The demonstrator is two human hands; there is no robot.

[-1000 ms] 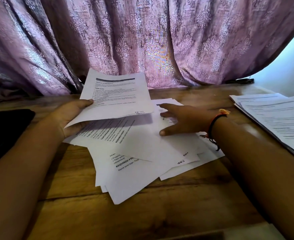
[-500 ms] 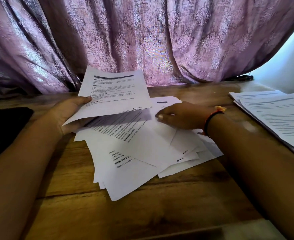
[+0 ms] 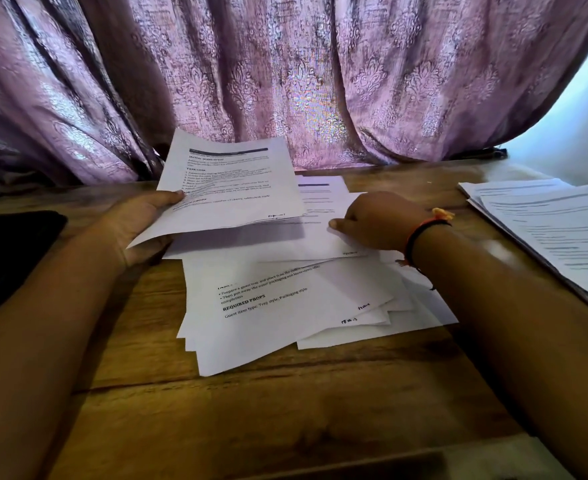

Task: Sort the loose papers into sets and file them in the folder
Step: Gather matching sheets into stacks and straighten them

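A messy pile of loose printed papers [image 3: 285, 306] lies on the middle of the wooden table [image 3: 251, 410]. My left hand [image 3: 140, 226] holds a printed sheet [image 3: 230, 188] by its left edge, lifted and tilted above the pile. My right hand [image 3: 379, 220], with a red and black wrist band, pinches the lower right part of the top sheet of the pile [image 3: 320, 237]. A second stack of papers [image 3: 548, 223] lies at the right edge. No folder is clearly visible.
A dark flat object [image 3: 12, 251] lies at the left edge of the table. A purple patterned curtain [image 3: 285, 81] hangs right behind the table. Bare wood shows in front of the pile.
My right hand went from lying flat on the pile to curling and pinching the top sheet, dragging it slightly. My left hand keeps holding its raised sheet.
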